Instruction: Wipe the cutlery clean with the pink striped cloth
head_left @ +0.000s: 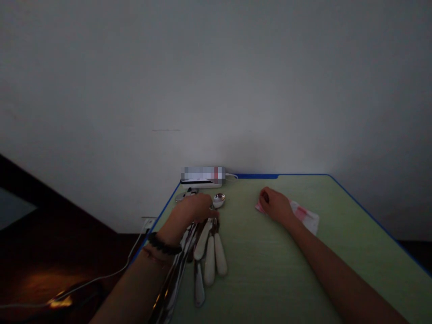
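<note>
My left hand [195,209] rests curled over the upper ends of a bunch of cutlery [205,252] with white handles, lying on a green table [270,270]. A spoon bowl [219,200] sticks out just past its fingers. My right hand [275,204] lies closed on a white and red cloth [305,215] toward the table's far middle, its fingers gripping the cloth's left end. A dark bead bracelet circles my left wrist.
A white box [202,177] with a cable sits at the table's far left corner against the pale wall. The table has a blue rim [371,216]. A white cord [101,276] trails over the dark floor at left.
</note>
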`<move>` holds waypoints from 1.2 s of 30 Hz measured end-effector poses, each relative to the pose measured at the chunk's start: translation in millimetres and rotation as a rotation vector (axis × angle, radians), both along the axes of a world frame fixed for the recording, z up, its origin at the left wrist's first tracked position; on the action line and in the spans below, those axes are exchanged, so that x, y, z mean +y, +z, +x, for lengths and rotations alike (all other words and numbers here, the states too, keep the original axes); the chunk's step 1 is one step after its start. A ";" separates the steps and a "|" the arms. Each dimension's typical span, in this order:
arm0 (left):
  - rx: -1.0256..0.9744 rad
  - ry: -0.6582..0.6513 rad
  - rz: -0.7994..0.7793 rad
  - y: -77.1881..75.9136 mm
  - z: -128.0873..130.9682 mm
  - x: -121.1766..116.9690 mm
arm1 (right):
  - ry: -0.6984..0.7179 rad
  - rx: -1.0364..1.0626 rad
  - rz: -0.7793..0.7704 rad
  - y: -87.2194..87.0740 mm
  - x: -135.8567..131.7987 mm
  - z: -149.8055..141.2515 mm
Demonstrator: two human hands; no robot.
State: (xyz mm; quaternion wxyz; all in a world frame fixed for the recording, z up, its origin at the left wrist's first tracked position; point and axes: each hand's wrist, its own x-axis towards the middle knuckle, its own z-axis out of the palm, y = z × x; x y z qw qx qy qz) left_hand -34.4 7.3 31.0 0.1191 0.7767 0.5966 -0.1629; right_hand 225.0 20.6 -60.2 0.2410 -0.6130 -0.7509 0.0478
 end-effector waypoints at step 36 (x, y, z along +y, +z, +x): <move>0.069 -0.222 0.075 -0.7 39.0 -42.9 | -0.013 -0.025 0.009 2.4 7.0 -4.8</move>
